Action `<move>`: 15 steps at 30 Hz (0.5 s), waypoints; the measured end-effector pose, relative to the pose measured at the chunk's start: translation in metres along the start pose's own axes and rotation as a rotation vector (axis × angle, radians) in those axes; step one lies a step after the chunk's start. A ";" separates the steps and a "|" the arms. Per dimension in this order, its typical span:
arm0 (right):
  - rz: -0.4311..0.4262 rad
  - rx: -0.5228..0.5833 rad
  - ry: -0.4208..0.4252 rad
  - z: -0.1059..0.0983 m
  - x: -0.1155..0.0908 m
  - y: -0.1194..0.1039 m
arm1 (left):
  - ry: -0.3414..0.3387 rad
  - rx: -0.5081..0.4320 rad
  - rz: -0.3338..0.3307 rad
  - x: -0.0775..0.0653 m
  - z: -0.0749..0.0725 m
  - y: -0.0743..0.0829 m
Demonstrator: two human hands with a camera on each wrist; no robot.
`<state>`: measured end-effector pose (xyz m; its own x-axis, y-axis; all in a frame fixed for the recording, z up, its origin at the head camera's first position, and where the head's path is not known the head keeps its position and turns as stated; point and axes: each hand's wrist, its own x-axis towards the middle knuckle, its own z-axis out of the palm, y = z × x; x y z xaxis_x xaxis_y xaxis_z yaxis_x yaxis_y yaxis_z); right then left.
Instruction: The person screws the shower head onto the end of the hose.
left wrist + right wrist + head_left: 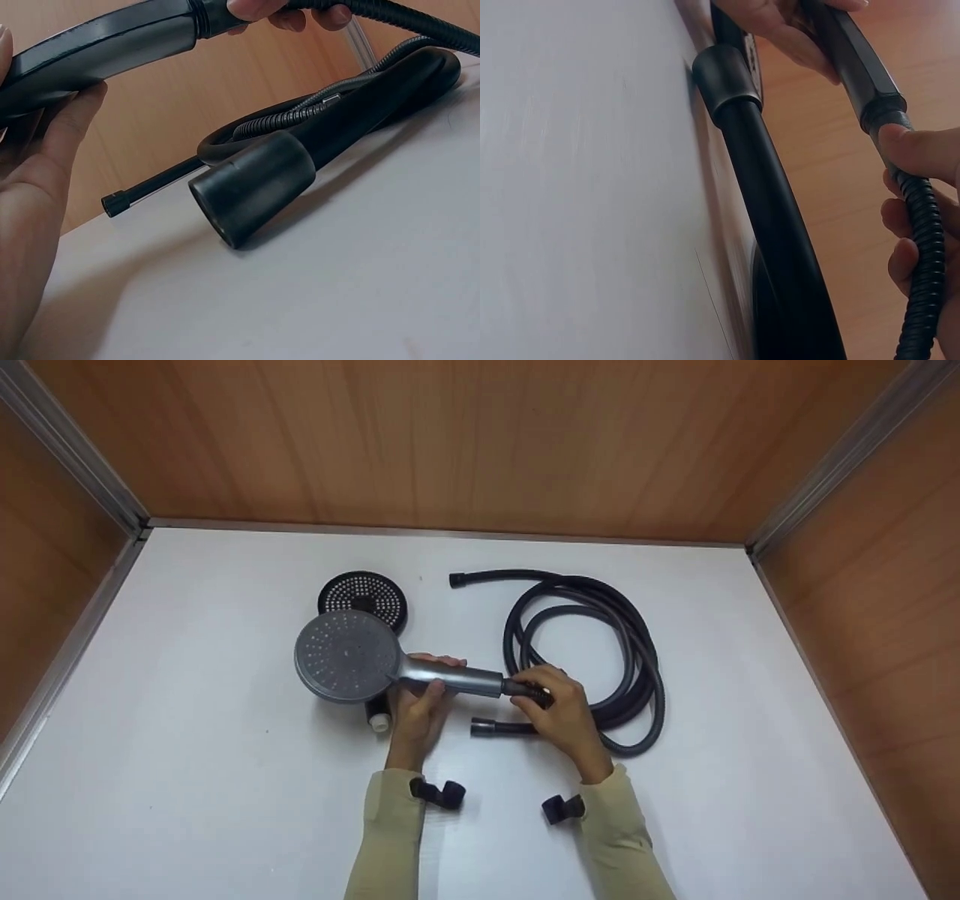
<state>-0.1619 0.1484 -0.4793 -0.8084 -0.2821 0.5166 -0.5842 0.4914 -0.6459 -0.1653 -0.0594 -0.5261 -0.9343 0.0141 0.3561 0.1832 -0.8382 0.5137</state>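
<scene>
A grey handheld shower head (346, 657) is held above the table with its nozzle face upward. My left hand (420, 718) grips its handle (465, 679) from below, thumb along the near side. At the handle's end, my right hand (564, 712) pinches the end fitting of a ribbed black shower hose (924, 247) between thumb and fingers. The fitting lies in line with the handle and meets its end in both wrist views. From there the ribbed hose runs back toward the coil, partly hidden by the right hand.
Behind the grey head lies a black shower head (381, 591), its white-tipped handle end (379, 723) showing below. A smooth black hose (646, 649) lies coiled at the right, one end fitting (483, 727) below my hands. Wood-grain panels (480, 450) border the white table.
</scene>
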 end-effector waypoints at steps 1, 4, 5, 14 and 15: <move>0.005 -0.003 -0.004 0.000 -0.001 0.000 | -0.001 0.000 -0.001 0.000 0.000 0.000; 0.006 -0.011 -0.014 0.001 -0.001 0.002 | 0.000 0.001 0.002 -0.001 -0.001 0.000; 0.005 -0.009 -0.016 0.001 -0.001 0.002 | -0.001 -0.002 0.004 -0.001 -0.001 0.000; -0.006 -0.012 0.009 0.002 0.001 0.003 | 0.009 0.010 0.001 0.000 -0.003 -0.001; -0.007 -0.011 0.011 0.002 0.001 0.003 | 0.005 0.012 0.001 0.001 -0.003 -0.001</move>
<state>-0.1642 0.1483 -0.4816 -0.8036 -0.2760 0.5274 -0.5888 0.4985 -0.6363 -0.1673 -0.0598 -0.5288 -0.9357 0.0103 0.3527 0.1878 -0.8318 0.5224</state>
